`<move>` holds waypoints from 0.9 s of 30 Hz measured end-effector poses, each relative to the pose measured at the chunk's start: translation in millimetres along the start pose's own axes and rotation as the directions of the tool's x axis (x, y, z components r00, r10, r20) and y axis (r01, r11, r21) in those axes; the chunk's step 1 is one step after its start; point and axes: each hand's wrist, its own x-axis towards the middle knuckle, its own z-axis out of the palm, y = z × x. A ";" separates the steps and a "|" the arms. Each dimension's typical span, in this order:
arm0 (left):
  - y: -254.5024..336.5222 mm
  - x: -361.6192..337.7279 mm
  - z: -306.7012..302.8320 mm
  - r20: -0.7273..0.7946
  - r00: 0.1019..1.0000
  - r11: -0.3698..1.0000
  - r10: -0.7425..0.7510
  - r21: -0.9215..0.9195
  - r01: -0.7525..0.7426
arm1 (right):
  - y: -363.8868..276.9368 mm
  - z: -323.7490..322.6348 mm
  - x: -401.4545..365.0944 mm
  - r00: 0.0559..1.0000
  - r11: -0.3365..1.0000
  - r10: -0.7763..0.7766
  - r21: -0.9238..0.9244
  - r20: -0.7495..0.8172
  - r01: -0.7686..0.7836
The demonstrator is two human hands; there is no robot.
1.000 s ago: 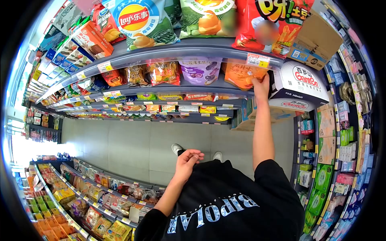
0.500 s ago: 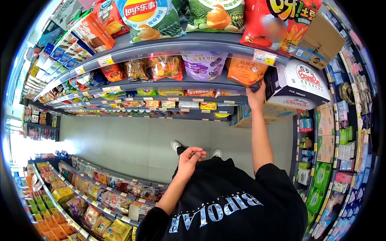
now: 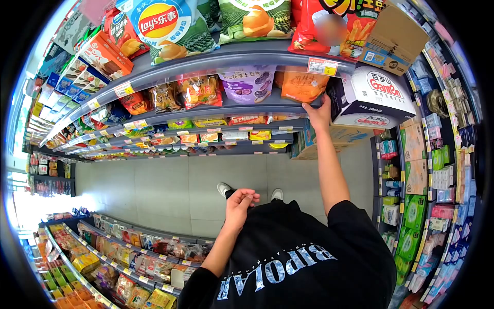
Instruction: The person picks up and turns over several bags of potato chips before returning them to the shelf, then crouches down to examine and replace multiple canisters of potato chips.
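Observation:
My right hand (image 3: 320, 114) reaches up to the front edge of a shelf, at the lower right corner of an orange snack bag (image 3: 304, 86). The thumb is spread away from the fingers; the fingertips are partly hidden beside the bag, and no grip on it shows. Left of that bag stands a purple snack bag (image 3: 248, 85). Just right of the hand is a white and dark Ganten carton (image 3: 378, 95). My left hand (image 3: 240, 207) hangs in front of my body, loosely curled with its fingers together and nothing visible in it.
Large chip bags (image 3: 164, 31) fill the shelf above, with an open cardboard box (image 3: 393, 41) at its right end. Lower shelves hold more packets (image 3: 211, 122). Behind my left arm runs another snack shelf (image 3: 128, 257); green packs (image 3: 411, 219) line the right side. Grey floor (image 3: 154, 180) lies between.
The view has shifted, so the shelf goods sit further left and slightly higher. My right hand's thumb has spread out to the left below the orange bag. My left hand stays nearly still.

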 end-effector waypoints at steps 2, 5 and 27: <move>-0.4 0.1 -0.9 -0.002 1.000 1.000 -0.003 0.004 0.003 | -2.7 -1.5 6.6 0.998 0.995 -0.061 -0.076 -0.022 0.059; -1.6 1.5 -1.7 0.001 1.000 1.000 -0.005 0.003 0.005 | -14.4 -7.3 8.2 0.993 0.991 -0.117 0.068 0.026 0.115; -5.6 0.8 -7.0 -0.049 0.999 0.999 0.008 -0.046 -0.010 | -29.4 -9.0 33.8 0.982 0.925 -0.186 0.333 -0.022 0.183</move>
